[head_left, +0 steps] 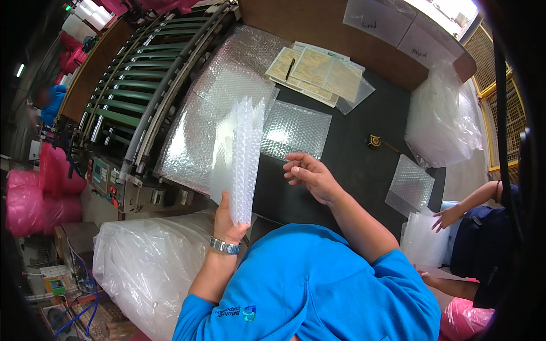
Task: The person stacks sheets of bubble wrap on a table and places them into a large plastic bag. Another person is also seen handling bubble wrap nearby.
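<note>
My left hand point(230, 225), a metal watch on its wrist, grips the lower end of a stack of clear bubble wrap sheets point(244, 165). The stack stands upright on edge, its layers fanning slightly at the top. To its right, my right hand point(310, 177) hangs above the black table, fingers loosely bent and apart, with nothing in them. Just beyond that hand, a single bubble wrap sheet point(297, 129) lies flat on the table. A wide piece of silvery bubble wrap point(196, 128) spreads out behind and left of the stack.
Papers point(318, 71) with a pen lie at the table's far side. A tape measure point(373, 141) and another bubble sheet point(410, 184) sit to the right, near a bagged bundle point(441, 116). A roller conveyor point(151, 74) stands left. At right, a co-worker's hand point(449, 217) is beside more sheets.
</note>
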`<state>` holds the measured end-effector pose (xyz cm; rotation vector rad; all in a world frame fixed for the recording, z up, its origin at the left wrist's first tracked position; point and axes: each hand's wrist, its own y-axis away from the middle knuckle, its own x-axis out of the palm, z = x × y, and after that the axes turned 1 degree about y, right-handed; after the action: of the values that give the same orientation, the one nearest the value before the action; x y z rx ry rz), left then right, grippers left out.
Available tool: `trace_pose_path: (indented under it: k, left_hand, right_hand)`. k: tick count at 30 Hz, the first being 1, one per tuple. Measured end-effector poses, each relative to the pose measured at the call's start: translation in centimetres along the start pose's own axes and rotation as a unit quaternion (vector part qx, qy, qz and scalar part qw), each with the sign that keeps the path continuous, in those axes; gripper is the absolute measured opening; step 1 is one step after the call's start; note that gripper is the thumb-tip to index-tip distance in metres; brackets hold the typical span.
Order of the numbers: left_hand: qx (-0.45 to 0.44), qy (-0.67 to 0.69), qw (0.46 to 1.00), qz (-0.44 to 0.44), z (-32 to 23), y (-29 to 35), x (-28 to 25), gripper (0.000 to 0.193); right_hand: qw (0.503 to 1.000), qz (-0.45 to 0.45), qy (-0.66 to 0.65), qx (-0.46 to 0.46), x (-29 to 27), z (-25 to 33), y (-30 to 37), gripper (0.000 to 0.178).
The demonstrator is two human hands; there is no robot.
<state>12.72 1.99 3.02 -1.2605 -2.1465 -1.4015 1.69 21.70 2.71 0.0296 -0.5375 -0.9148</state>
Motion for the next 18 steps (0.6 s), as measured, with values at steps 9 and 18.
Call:
trace_pose_path:
  k: [9,18]
  left_hand:
    - [-0.099,0.141,0.971,0.166,0.7,-0.3,-1.1,0.04]
    - [-0.012,0.006,0.999,0.031,0.3,-0.7,-1.6,0.042]
  right_hand:
    - [0.996,0.051,-0.02,-0.071,1.9,2.5,0.1,0.042]
    - [0.96,-0.141,0.061,-0.233,0.7,2.4,-0.2,0.047]
